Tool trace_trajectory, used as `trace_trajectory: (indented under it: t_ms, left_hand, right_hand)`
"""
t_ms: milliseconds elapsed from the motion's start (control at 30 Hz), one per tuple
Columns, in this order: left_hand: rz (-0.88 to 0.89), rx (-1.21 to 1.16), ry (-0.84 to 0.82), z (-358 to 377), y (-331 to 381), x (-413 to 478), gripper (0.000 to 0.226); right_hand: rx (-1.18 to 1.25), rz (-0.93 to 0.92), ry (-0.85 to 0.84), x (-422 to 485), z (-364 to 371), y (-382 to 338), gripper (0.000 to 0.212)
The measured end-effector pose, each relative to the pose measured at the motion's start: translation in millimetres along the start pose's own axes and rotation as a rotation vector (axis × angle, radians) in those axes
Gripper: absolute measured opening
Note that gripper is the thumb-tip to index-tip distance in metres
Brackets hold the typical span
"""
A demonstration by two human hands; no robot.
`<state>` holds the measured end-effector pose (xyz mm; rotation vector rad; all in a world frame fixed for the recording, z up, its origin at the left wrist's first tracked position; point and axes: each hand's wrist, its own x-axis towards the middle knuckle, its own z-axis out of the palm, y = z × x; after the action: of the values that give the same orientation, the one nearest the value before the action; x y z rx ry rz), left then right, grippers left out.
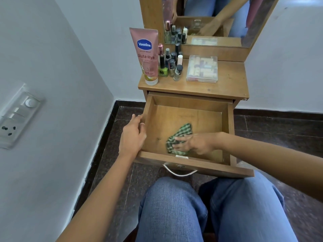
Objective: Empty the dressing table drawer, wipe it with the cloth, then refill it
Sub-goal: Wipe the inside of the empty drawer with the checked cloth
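My right grip (190,143) lies flat on the green-and-white checked cloth (181,131). Its fingers (180,137) are stretched out and spread, pressing the cloth onto the floor of the wooden drawer (195,117) rather than clutching it. The cloth sits bunched in the near half of the drawer, close to the front panel and a little left of centre. My left grip (133,135) is curled round the top edge of the drawer's left wall, holding it steady.

The drawer is pulled well out from under the wooden table (227,82) and holds nothing but the cloth and my hand. What I take to be its contents stand on the table. There is a tall pink Vaseline lotion tube (146,55) at the left and a cluster of small nail-polish bottles (170,65) just beside it. A flat clear plastic box (201,69) of small cosmetics lies to their right.

I judge the emptying done and the wiping to be the step in hand. The next move calls for sweeping the cloth over the far half and into the corners with even downward pressure. Meanwhile my left grip braces the drawer so it neither slides nor tips. Refilling comes after that. The bottles stand upright and crowded together, so I would lift them one or two at a time to avoid knocking the rest over.
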<state>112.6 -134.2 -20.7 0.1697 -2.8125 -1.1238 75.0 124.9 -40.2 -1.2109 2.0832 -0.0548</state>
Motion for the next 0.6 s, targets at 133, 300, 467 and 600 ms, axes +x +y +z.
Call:
trace_trajectory:
  t_ms: [133,300,467,600]
  left_hand:
    - [0.011,0.024,-0.004,-0.4,5.3,0.6,0.041]
    - [0.065,0.077,-0.024,0.9,9.7,-1.1,0.041]
    - [0.12,0.117,-0.08,-0.3,12.8,0.8,0.038]
    - [0.136,0.163,-0.166,8.6,20.8,4.3,0.033]
  right_hand:
    - [0.005,0.17,0.019,-27.0,0.7,17.5,0.07]
    - [0.066,0.247,0.17,-7.1,-2.3,2.4,0.067]
    - [0.239,0.161,0.213,5.8,3.0,-10.9,0.072]
    - [0.57,0.294,0.624,-10.6,7.2,-3.9,0.038]
